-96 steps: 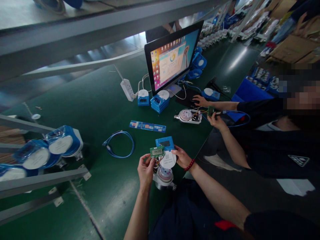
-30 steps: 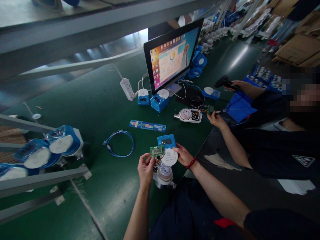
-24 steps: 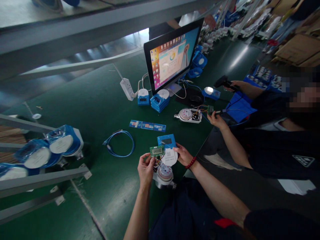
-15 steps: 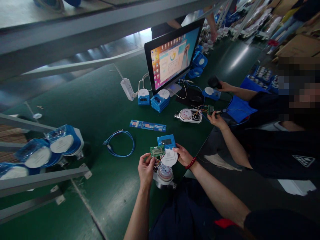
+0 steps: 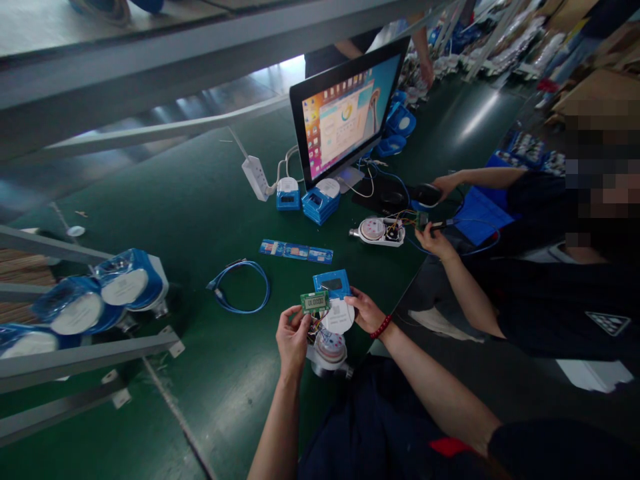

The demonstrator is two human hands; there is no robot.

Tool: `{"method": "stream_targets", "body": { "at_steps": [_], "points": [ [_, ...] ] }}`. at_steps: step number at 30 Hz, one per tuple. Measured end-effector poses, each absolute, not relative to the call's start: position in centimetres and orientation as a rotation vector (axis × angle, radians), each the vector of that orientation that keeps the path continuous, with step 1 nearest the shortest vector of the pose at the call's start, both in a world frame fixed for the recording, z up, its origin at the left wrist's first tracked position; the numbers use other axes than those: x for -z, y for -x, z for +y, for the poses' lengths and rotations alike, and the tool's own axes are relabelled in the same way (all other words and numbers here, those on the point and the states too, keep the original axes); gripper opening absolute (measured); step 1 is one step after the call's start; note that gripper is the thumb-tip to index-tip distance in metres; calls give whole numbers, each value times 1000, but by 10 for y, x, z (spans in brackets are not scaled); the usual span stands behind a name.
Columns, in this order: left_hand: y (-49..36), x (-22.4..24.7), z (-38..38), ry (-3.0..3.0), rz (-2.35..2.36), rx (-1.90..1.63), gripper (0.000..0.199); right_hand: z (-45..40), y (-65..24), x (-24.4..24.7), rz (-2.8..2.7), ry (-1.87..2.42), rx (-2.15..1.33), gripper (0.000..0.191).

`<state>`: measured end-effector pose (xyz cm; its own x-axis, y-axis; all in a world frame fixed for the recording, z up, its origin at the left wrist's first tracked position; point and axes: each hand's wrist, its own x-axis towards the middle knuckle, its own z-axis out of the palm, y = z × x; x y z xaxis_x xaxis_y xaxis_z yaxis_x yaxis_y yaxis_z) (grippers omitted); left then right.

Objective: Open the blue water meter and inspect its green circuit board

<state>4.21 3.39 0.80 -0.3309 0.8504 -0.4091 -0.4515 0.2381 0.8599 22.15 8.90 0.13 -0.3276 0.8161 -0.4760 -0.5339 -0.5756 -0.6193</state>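
My left hand (image 5: pixel 291 337) pinches a small green circuit board (image 5: pixel 315 301) with a lit digit display, joined by thin wires to a water meter body (image 5: pixel 329 353) standing on the green table just below. My right hand (image 5: pixel 367 312) holds the meter's blue cover (image 5: pixel 333 285), with its round white lid (image 5: pixel 338 317) hanging open, beside the board.
A coiled blue cable (image 5: pixel 240 287) and a strip of blue cards (image 5: pixel 296 252) lie ahead. Farther off stand a monitor (image 5: pixel 345 112), blue modules (image 5: pixel 319 203) and a power strip (image 5: pixel 255 177). Wrapped meters (image 5: pixel 127 283) sit at left. A co-worker at right handles another opened meter (image 5: pixel 379 231).
My hands stay almost still with the board and cover. The co-worker's far hand lifted a handheld scanner, then brought it down onto the table near the blue module.
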Motion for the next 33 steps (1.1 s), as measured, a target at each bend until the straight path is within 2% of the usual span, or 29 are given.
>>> {"method": "stream_targets", "body": {
  "at_steps": [33],
  "points": [
    [-42, -7, 33, -429, 1325, -1398, 45, 91, -219, -4, -474, 991, -1995, 28]
  ]
}}
